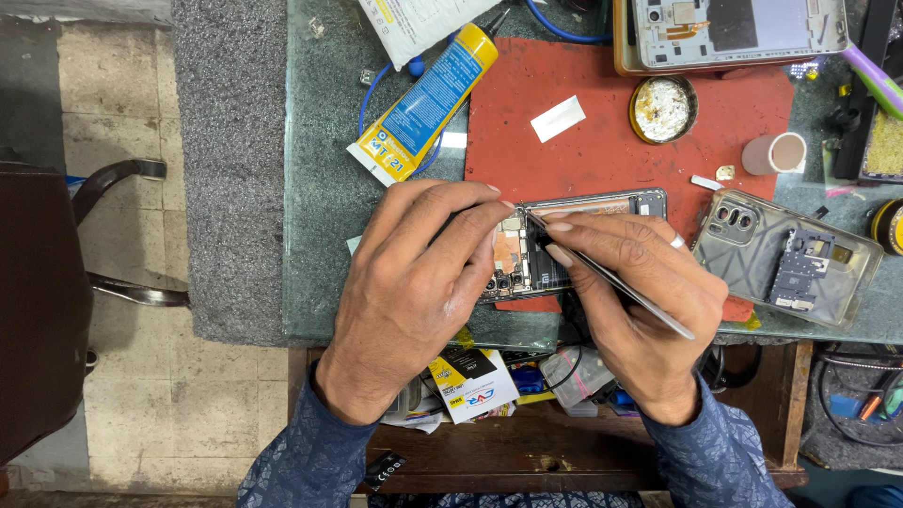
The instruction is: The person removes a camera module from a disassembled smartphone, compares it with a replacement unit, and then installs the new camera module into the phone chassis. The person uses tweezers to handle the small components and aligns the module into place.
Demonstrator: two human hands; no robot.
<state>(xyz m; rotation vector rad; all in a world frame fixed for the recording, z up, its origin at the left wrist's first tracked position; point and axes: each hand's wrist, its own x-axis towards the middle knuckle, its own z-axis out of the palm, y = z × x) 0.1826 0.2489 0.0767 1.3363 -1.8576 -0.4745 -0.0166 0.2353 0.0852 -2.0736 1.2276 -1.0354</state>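
Observation:
An opened phone (602, 205) with its back cover off lies on a red mat (602, 113), its circuit boards exposed. My left hand (414, 273) rests over the phone's left end, fingers pressing on it and hiding much of it. Metal tweezers (621, 282) are held in my right hand (640, 292), which wears a ring. The tweezer tips touch the board near the phone's upper left part. A clear phone back cover (743, 254) with a small black part inside lies to the right of the phone.
A yellow and blue glue tube (423, 103) lies at the upper left of the mat. A round tin (663, 110), a white strip (557, 119) and a tape roll (774, 153) sit on the mat. Another opened phone (734, 33) lies at the top. An open drawer of clutter (527, 376) is below the desk edge.

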